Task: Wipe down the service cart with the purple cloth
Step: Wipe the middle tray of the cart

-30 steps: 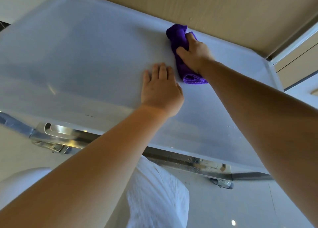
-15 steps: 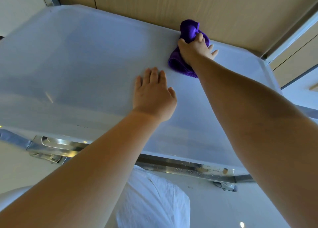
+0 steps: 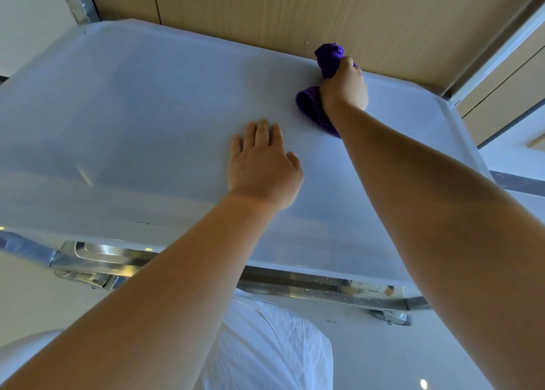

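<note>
The service cart's flat grey-white top (image 3: 132, 118) fills most of the view, with a raised rim around it. My right hand (image 3: 345, 87) grips the bunched purple cloth (image 3: 309, 103) and holds it against the top near the far rim, right of centre. Part of the cloth sticks up above my fingers. My left hand (image 3: 262, 165) lies flat on the top, fingers straight and together, a short way nearer and to the left of the cloth.
A wooden panel wall (image 3: 324, 9) stands right behind the cart's far rim. The cart's metal frame (image 3: 295, 286) and a caster (image 3: 392, 316) show below the near edge. White cabinets with drawers (image 3: 507, 95) stand at the right. My white garment is below.
My right hand has pushed the cloth farther away and to the right, up to the far rim. My left hand has stayed flat on the top.
</note>
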